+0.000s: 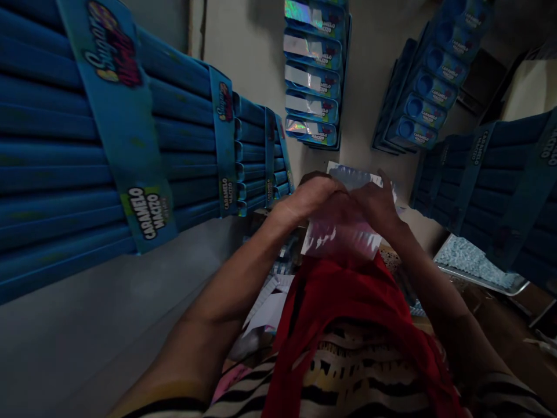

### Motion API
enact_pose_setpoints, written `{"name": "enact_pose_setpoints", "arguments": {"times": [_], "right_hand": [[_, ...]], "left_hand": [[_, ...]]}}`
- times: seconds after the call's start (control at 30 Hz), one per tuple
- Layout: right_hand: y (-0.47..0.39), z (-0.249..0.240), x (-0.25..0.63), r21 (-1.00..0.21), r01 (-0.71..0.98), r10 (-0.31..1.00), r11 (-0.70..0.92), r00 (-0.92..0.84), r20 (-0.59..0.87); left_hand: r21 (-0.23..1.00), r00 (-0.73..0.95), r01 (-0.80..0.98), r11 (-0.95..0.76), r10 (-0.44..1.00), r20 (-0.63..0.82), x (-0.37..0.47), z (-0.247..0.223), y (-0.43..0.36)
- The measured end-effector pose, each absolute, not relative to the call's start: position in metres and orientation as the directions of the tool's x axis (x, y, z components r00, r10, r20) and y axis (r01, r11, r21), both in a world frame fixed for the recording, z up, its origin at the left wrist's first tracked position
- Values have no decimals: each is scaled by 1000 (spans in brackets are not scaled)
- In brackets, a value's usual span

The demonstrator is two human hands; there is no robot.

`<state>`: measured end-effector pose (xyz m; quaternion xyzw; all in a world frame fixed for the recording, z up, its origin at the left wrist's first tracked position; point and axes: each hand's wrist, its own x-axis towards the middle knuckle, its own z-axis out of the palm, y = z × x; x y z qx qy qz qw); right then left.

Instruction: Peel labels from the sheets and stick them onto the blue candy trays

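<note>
A clear plastic sheet with a pale edge is spread in front of the red apron, under and around both hands. My left hand has its fingers curled in over the sheet's upper part and grips it. Close beside it on the right, my right hand also grips the sheet, with one finger raised toward the upper right. The two hands nearly meet at the fingertips. Shadow hides the exact hold of the fingers.
Tall stacks of blue candy boxes stand at the left, with more dark blue boxes at the right. Two further stacks, one of windowed boxes and one of boxes with round holes, stand beyond my hands. A metal tray holds pale pieces.
</note>
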<state>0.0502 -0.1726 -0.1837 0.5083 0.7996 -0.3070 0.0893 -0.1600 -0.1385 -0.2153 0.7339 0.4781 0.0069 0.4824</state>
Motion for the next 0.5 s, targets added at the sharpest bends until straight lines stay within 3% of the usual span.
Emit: {"name": "enact_pose_setpoints", "arguments": {"times": [0.1, 0.2, 0.5], "right_hand": [[-173, -188, 47, -384, 893, 772, 232, -410, -486], [-171, -188, 51, -400, 890, 765, 217, -410, -497], [-171, -197, 39, -463, 849, 771, 254, -467, -434]], "left_hand": [[656, 562, 732, -185, 708, -427, -171, -220, -142], [720, 604, 665, -200, 711, -360, -182, -225, -148], [770, 477, 637, 37, 766, -431, -182, -231, -151]]}}
